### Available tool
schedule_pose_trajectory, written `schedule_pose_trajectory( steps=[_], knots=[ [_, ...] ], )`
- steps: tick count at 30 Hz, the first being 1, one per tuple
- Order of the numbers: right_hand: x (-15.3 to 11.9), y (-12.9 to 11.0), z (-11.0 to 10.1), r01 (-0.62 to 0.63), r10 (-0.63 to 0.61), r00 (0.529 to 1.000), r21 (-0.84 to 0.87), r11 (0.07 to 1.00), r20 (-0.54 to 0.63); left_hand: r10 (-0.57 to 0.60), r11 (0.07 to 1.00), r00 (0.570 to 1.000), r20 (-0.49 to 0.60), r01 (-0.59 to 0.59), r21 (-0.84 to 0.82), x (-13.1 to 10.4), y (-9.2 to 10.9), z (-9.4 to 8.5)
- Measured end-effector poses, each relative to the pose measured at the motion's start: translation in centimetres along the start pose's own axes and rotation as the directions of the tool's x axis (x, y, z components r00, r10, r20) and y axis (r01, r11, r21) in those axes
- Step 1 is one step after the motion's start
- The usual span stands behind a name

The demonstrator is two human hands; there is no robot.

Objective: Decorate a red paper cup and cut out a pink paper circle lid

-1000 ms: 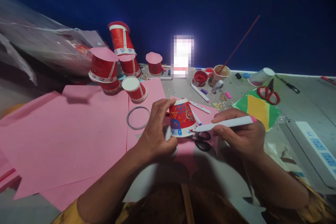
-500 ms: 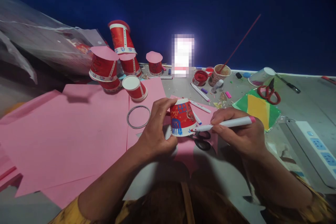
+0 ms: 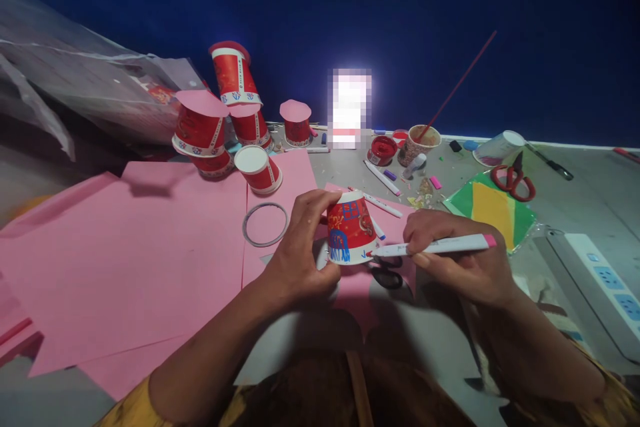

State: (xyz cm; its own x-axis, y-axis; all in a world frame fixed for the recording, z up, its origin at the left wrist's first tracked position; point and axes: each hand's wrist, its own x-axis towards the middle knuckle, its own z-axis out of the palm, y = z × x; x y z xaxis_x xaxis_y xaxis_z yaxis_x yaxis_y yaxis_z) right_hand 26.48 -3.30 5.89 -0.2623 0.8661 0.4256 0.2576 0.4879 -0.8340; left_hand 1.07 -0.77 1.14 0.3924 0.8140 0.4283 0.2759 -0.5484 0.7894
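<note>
My left hand (image 3: pixel 305 247) grips a red paper cup (image 3: pixel 351 227) turned upside down, with fingers on its base and thumb near the white rim. Blue drawings of a window and a door mark its side. In my right hand (image 3: pixel 457 257) a white marker (image 3: pixel 440 246) with a pink end lies pinched, its red tip at the cup's rim beside a small blue mark. Beneath the cup are black-handled scissors (image 3: pixel 387 277), partly hidden, on pink paper (image 3: pixel 350 303). Another white marker (image 3: pixel 383 205) lies just behind the cup.
Decorated red cups (image 3: pixel 200 127), some stacked, stand at the back left. A roll-like ring (image 3: pixel 265 224) lies on pink sheets (image 3: pixel 125 267). Behind are a red paint jar (image 3: pixel 383 149) and a cup holding a brush (image 3: pixel 423 141). Red-handled scissors (image 3: pixel 513 183) and a power strip (image 3: pixel 600 287) are at right.
The marker in my right hand has tilted flatter, and its tip has shifted slightly right and down along the cup's rim. My left hand still holds the cup.
</note>
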Motion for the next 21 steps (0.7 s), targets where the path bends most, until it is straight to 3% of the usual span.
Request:
schedule_pose_trajectory(
  steps=[7,21],
  knots=[
    [0.07,0.31,-0.37,0.121,-0.121,0.992,0.007,0.993,0.034,-0.007,1.0,1.0,-0.003,0.007,-0.02,-0.02,0.1,0.02],
    [0.18,0.03,-0.29,0.188,-0.187,0.98,0.002,0.982,0.072,-0.045,0.999,0.999,-0.008,0.045,-0.015,-0.22,0.06,0.12]
  ],
)
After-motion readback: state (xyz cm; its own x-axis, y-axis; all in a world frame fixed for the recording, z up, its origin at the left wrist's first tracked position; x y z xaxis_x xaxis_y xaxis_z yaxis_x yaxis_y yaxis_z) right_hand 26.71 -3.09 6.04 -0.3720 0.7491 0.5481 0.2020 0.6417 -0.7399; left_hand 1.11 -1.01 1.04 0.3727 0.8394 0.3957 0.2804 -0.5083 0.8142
